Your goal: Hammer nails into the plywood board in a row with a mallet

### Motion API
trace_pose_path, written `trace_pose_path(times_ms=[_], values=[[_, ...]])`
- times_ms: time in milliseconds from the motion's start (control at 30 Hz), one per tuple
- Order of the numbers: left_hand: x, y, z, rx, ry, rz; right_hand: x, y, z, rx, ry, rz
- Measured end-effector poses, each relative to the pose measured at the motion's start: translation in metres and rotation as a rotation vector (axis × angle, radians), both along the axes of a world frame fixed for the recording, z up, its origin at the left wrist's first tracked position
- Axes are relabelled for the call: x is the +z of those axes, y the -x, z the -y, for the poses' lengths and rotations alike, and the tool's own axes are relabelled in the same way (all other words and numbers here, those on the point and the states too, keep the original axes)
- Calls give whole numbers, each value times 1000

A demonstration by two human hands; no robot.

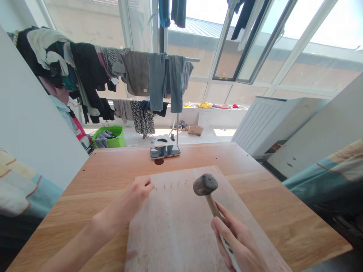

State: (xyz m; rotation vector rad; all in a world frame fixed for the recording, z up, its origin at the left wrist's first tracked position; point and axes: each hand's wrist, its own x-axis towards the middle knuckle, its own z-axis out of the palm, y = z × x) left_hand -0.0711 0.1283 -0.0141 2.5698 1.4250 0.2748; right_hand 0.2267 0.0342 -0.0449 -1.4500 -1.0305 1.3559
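Note:
A pale wooden board [176, 234] lies on the table, with several thin nails [171, 185] standing in a row near its far edge. My right hand [238, 238] is wrapped round the handle of a mallet [205, 184], its dark head raised over the board to the right of the nails. At the left end of the row, my left hand [143, 189] rests at the board with fingers curled and pressed together. What its fingertips hold, if anything, is hidden. A few small dark marks dot the board nearer to me.
Beyond the board, a phone [165, 151] lies beside a round hole [159, 161] in the wooden table [113, 162]. Past the table's far edge stand a laundry rack [193, 59] hung with clothes and a green basket [116, 138]. Patterned curtains hang at both sides.

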Motion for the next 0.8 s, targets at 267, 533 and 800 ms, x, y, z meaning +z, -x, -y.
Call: trace_pose_path(times_ms=[267, 533, 800], values=[[-14, -2, -12, -56, -13, 46, 6, 7, 3, 29, 28, 15], [-43, 0, -29, 94, 131, 590, 6, 24, -2, 68, 0, -7], [-58, -1, -28, 142, 85, 752, 26, 69, -30, 290, -129, -76]])
